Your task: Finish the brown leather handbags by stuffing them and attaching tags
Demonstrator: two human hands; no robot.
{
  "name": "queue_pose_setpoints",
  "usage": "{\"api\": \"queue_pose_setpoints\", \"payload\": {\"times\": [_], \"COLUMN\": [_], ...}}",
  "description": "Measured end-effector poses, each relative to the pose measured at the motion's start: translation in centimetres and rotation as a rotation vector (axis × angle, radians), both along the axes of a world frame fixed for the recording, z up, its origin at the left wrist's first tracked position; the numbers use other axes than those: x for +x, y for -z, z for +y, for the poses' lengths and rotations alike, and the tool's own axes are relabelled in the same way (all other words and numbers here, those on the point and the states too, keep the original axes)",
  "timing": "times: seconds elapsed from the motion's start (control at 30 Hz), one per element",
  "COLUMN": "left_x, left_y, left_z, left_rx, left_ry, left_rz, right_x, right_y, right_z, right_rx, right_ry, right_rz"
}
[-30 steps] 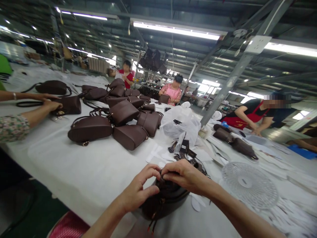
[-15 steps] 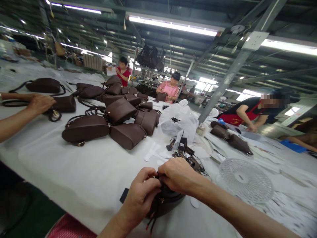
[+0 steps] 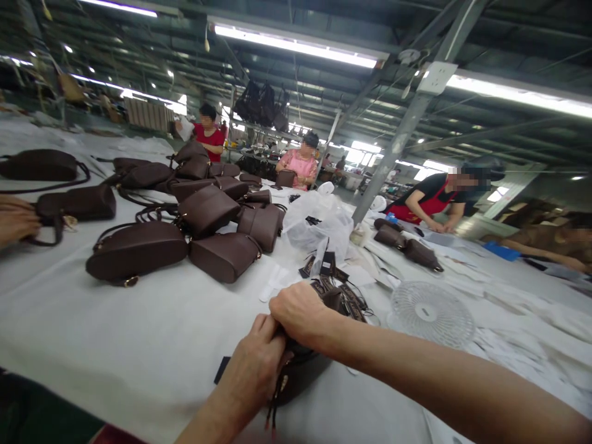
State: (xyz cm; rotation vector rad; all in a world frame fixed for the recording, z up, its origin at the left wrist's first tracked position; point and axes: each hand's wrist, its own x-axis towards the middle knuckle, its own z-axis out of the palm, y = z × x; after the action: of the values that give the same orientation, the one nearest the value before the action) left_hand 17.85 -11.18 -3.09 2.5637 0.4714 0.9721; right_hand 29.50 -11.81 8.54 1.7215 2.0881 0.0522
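A dark brown bag [image 3: 305,373] sits on the white-covered table at the lower middle, its top mostly hidden by my hands. My left hand [image 3: 261,361] is closed at the bag's near left side, and my right hand [image 3: 298,311] is closed over its top edge. The fingertips meet, and what they pinch is too small to make out. Dark cords with reddish tips hang down the bag's front. A black tag [image 3: 222,370] pokes out left of my left hand. Black printed tags [image 3: 345,293] lie just beyond my right hand.
Brown bags [image 3: 208,213] are piled at the left and centre. A co-worker's hand [image 3: 18,219] touches a bag at the far left. A clear plastic bag [image 3: 314,222], a white fan [image 3: 430,313] and more brown bags [image 3: 407,246] are ahead and right. Several people work around.
The view has shifted right, so most things appear further left. My hands have drawn closer together, with my left hand's fingers now tucked beneath my right. The co-worker's hand is nearer the left edge.
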Motion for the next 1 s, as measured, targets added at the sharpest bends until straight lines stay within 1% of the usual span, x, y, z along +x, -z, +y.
{"api": "queue_pose_setpoints", "payload": {"times": [0.07,0.17,0.23,0.3,0.33,0.4,0.47,0.53,0.57,0.63,0.7,0.73,0.8,0.87,0.9,0.97,1.0], "left_x": [0.0,-0.6,-1.2,-1.7,-1.9,-2.0,-2.0,-1.9,-1.8,-1.7,-1.5,-1.5,-1.4,-1.4,-1.3,-1.1,-1.0], "left_y": [0.0,-0.3,-0.6,-0.9,-1.0,-1.1,-1.2,-1.3,-1.4,-1.7,-1.9,-1.9,-1.9,-1.6,-1.4,-0.9,-0.7], "left_z": [0.3,0.4,0.5,0.7,0.8,1.2,1.4,1.6,1.6,1.6,1.5,1.4,1.2,0.9,0.8,0.6,0.5], "left_rx": [0.017,-0.015,-0.016,0.015,0.034,0.071,0.103,0.097,0.067,0.005,0.002,0.026,0.065,0.047,0.029,0.000,-0.013], "left_ry": [0.019,0.090,0.165,0.248,0.280,0.323,0.331,0.314,0.295,0.273,0.289,0.305,0.303,0.235,0.200,0.178,0.191], "left_rz": [-0.018,-0.082,-0.125,-0.145,-0.145,-0.137,-0.121,-0.108,-0.096,-0.080,-0.075,-0.076,-0.087,-0.072,-0.063,-0.086,-0.116], "right_x": [1.2,4.7,7.3,9.6,10.5,11.6,11.8,11.2,10.8,9.9,9.2,8.9,8.8,8.8,8.9,9.0,9.0], "right_y": [-1.4,-4.0,-4.9,-4.7,-4.2,-3.0,-1.9,-1.3,-1.1,-0.9,-0.8,-0.8,-0.8,-0.8,-0.9,-1.1,-1.2], "right_z": [0.0,-1.0,-2.1,-3.0,-3.4,-3.8,-3.9,-3.7,-3.6,-3.3,-3.0,-3.0,-3.1,-3.4,-3.6,-3.9,-3.9], "right_rx": [-0.047,-0.100,-0.109,-0.110,-0.122,-0.201,-0.305,-0.327,-0.297,-0.209,-0.149,-0.151,-0.229,-0.340,-0.382,-0.406,-0.394], "right_ry": [-0.023,-0.109,-0.081,0.008,0.053,0.130,0.187,0.201,0.174,0.065,-0.053,-0.072,-0.032,0.042,0.057,0.045,0.035], "right_rz": [0.122,0.418,0.546,0.636,0.706,0.894,1.045,1.064,1.035,0.977,0.958,0.970,1.026,1.127,1.186,1.270,1.271]}}
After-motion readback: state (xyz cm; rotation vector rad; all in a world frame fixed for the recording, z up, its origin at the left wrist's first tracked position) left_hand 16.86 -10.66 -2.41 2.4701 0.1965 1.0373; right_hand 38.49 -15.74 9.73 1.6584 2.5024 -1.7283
